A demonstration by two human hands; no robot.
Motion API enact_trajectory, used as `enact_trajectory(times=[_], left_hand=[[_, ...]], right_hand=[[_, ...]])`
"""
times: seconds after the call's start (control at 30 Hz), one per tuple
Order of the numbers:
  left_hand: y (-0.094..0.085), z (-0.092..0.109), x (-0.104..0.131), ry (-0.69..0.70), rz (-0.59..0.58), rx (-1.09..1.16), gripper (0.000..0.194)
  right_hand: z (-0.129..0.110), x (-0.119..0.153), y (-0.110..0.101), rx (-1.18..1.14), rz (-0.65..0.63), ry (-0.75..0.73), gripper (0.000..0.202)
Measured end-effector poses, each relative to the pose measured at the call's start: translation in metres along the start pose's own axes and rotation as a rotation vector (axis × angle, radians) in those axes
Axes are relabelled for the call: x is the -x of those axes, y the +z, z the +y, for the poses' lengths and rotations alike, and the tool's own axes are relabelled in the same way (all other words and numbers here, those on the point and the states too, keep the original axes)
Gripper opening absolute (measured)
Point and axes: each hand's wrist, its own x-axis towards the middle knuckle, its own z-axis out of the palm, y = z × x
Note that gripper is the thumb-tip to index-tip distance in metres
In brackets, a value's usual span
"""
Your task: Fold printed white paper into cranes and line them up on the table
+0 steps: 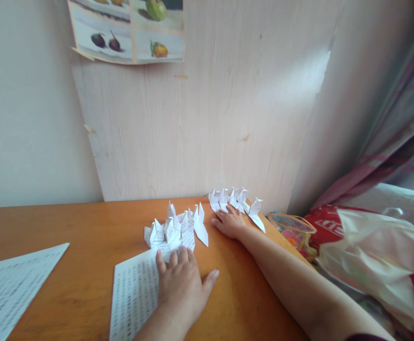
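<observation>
My left hand (182, 282) is palm down with fingers spread and thumb out to the right. It lies partly over a printed sheet of paper (133, 291), and its fingertips reach the near edge of a cluster of folded paper cranes (173, 229). Farther back on the right, my right hand (230, 222) rests palm down with its fingers stretched toward a row of other paper cranes (224, 199). Whether those fingertips touch the cranes I cannot tell. One crane (256, 210) stands just right of that hand. Neither hand appears to hold anything.
Another printed sheet (22, 284) lies at the left of the wooden table (86, 232). Behind the table is a pale wood panel (207, 132) with fruit pictures (132, 35) on it. Beyond the right edge are a mesh basket (292, 227) and a whitish plastic bag (370, 260).
</observation>
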Motion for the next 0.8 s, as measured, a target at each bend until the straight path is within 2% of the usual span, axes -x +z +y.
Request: enact_trajectory(times=[0.47, 0.6, 0.8], left_hand=[[0.001, -0.001, 0.000, -0.001, 0.010, 0.003, 0.078], [0.004, -0.002, -0.001, 0.015, 0.031, 0.000, 0.077], [0.006, -0.003, -0.001, 0.024, 0.032, -0.002, 0.077]], right_hand=[[0.001, 0.003, 0.000, 0.010, 0.045, -0.048, 0.055], [-0.003, 0.008, -0.011, 0.029, 0.137, -0.029, 0.048], [0.008, 0.023, -0.033, 0.067, 0.167, 0.087, 0.036]])
